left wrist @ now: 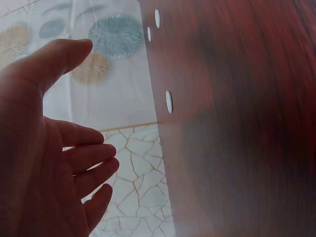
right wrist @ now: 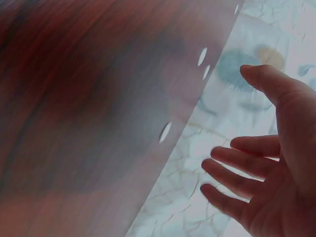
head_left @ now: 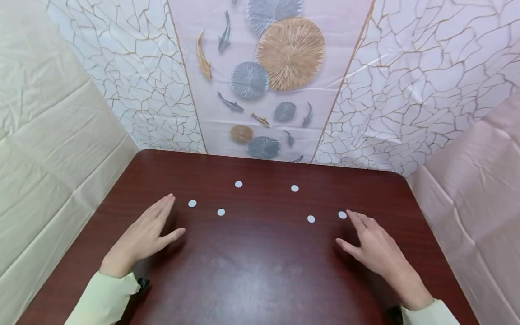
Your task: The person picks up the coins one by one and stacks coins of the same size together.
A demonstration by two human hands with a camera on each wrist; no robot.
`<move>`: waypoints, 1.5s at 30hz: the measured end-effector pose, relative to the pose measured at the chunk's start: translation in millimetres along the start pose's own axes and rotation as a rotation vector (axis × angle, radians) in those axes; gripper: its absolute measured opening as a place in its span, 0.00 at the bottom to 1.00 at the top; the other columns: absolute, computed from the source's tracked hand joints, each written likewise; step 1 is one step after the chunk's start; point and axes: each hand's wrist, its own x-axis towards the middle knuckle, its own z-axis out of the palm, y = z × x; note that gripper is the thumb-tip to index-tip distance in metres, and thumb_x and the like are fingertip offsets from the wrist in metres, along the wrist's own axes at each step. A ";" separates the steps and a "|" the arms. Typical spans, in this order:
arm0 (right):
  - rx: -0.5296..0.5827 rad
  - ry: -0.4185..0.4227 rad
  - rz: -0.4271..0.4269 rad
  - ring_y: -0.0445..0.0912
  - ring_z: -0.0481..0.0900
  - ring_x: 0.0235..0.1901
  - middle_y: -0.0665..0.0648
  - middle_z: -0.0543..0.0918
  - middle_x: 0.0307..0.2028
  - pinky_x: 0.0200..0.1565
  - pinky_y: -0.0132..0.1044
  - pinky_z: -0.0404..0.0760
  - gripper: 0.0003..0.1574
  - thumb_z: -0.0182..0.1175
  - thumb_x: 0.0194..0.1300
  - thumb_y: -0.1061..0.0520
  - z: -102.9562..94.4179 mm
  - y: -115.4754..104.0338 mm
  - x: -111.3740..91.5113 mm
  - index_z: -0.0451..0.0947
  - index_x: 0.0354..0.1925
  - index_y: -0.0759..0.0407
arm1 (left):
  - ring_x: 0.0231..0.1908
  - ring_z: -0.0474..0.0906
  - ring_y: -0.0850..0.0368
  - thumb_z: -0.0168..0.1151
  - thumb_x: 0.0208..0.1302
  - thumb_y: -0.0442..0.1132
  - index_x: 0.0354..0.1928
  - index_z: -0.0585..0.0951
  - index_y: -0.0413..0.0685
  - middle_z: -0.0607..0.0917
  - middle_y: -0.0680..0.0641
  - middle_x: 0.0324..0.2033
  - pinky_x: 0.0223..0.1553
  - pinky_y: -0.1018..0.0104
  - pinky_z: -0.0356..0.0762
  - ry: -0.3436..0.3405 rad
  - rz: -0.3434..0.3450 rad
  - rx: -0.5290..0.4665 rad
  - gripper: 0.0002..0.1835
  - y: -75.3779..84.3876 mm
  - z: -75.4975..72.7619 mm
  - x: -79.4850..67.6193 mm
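Hovering unclenched and empty, the right hand (head_left: 378, 248) has the rightmost white disc (head_left: 342, 215) on the bench (head_left: 260, 253) just left of its fingertips (head_left: 352, 216); the left hand (head_left: 142, 235), equally empty, has the leftmost white disc (head_left: 192, 203) farther off, rightward.

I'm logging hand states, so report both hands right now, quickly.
Left hand: open, holding nothing.
Right hand: open, holding nothing.
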 end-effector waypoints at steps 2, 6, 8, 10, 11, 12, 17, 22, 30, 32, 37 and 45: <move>0.024 -0.016 -0.004 0.68 0.80 0.60 0.73 0.82 0.61 0.56 0.64 0.82 0.49 0.77 0.58 0.46 0.8 -8.2 4.6 0.73 0.69 0.69 | 0.80 0.58 0.35 0.62 0.73 0.61 0.81 0.57 0.34 0.61 0.33 0.81 0.76 0.38 0.62 -0.004 -0.002 -0.010 0.50 2.6 -0.2 2.7; 0.050 -0.059 -0.043 0.66 0.82 0.60 0.72 0.83 0.59 0.56 0.62 0.83 0.45 0.77 0.58 0.48 4.6 -24.5 16.7 0.75 0.67 0.69 | 0.78 0.62 0.35 0.62 0.74 0.59 0.81 0.59 0.36 0.64 0.34 0.80 0.73 0.36 0.66 -0.026 -0.014 -0.050 0.46 9.0 0.9 8.0; 0.062 -0.068 -0.063 0.65 0.83 0.59 0.71 0.84 0.58 0.56 0.61 0.84 0.44 0.77 0.58 0.48 7.4 -32.0 23.6 0.76 0.66 0.69 | 0.76 0.65 0.35 0.62 0.74 0.57 0.80 0.61 0.35 0.66 0.34 0.79 0.72 0.34 0.68 -0.027 -0.002 -0.070 0.45 12.9 2.4 12.0; 0.074 -0.075 -0.084 0.63 0.84 0.57 0.69 0.85 0.56 0.56 0.60 0.84 0.42 0.78 0.58 0.49 10.9 -39.4 30.9 0.77 0.65 0.68 | 0.75 0.68 0.34 0.64 0.74 0.55 0.79 0.63 0.34 0.69 0.33 0.77 0.70 0.34 0.70 -0.017 0.022 -0.083 0.43 16.5 4.9 16.7; 0.081 -0.078 -0.095 0.62 0.84 0.56 0.68 0.85 0.55 0.55 0.59 0.85 0.41 0.78 0.58 0.49 12.9 -43.1 34.5 0.78 0.64 0.68 | 0.74 0.70 0.34 0.64 0.74 0.53 0.78 0.65 0.33 0.70 0.33 0.76 0.69 0.33 0.71 -0.008 0.035 -0.085 0.42 18.1 6.3 19.1; 0.086 -0.083 -0.105 0.61 0.84 0.55 0.67 0.85 0.54 0.54 0.58 0.85 0.41 0.78 0.58 0.49 15.1 -47.1 38.3 0.78 0.63 0.68 | 0.73 0.72 0.34 0.65 0.73 0.52 0.77 0.66 0.33 0.71 0.32 0.75 0.68 0.34 0.72 0.002 0.050 -0.089 0.41 19.6 7.6 21.7; 0.118 -0.121 -0.166 0.57 0.85 0.54 0.64 0.86 0.54 0.54 0.51 0.86 0.38 0.77 0.59 0.50 28.5 -68.4 58.4 0.79 0.62 0.68 | 0.68 0.77 0.35 0.68 0.71 0.45 0.73 0.70 0.30 0.77 0.31 0.70 0.66 0.37 0.76 0.035 0.102 -0.097 0.37 25.4 15.1 33.9; 0.130 -0.164 -0.220 0.56 0.85 0.55 0.62 0.87 0.54 0.56 0.50 0.85 0.36 0.77 0.61 0.49 38.3 -93.1 78.5 0.81 0.61 0.67 | 0.66 0.80 0.35 0.70 0.69 0.43 0.71 0.74 0.30 0.80 0.32 0.67 0.65 0.40 0.78 0.028 0.130 -0.116 0.34 29.6 21.8 45.4; 0.148 -0.231 -0.287 0.57 0.85 0.56 0.63 0.86 0.56 0.57 0.49 0.86 0.34 0.76 0.63 0.50 50.3 -132.1 108.7 0.81 0.60 0.67 | 0.63 0.82 0.38 0.71 0.68 0.41 0.67 0.77 0.32 0.84 0.35 0.62 0.64 0.41 0.80 0.001 0.124 -0.138 0.30 36.4 29.5 58.4; 0.157 -0.243 -0.297 0.57 0.85 0.55 0.63 0.86 0.55 0.57 0.48 0.86 0.33 0.75 0.63 0.50 54.2 -140.2 116.0 0.81 0.61 0.67 | 0.62 0.82 0.39 0.71 0.68 0.41 0.67 0.78 0.32 0.84 0.35 0.62 0.63 0.41 0.80 -0.004 0.119 -0.134 0.30 37.9 31.0 61.3; 0.193 -0.259 -0.321 0.55 0.87 0.53 0.61 0.87 0.52 0.56 0.46 0.86 0.29 0.74 0.65 0.53 66.8 -156.1 131.7 0.82 0.59 0.67 | 0.61 0.82 0.38 0.71 0.67 0.40 0.66 0.78 0.31 0.85 0.34 0.61 0.64 0.40 0.79 -0.014 0.116 -0.116 0.29 39.8 35.2 67.6; 0.246 -0.324 -0.329 0.54 0.86 0.53 0.60 0.87 0.52 0.56 0.44 0.86 0.24 0.72 0.67 0.55 82.6 -177.7 153.9 0.83 0.57 0.65 | 0.54 0.85 0.43 0.73 0.65 0.37 0.59 0.82 0.33 0.88 0.38 0.52 0.57 0.46 0.84 -0.009 0.126 -0.156 0.24 46.2 41.5 79.1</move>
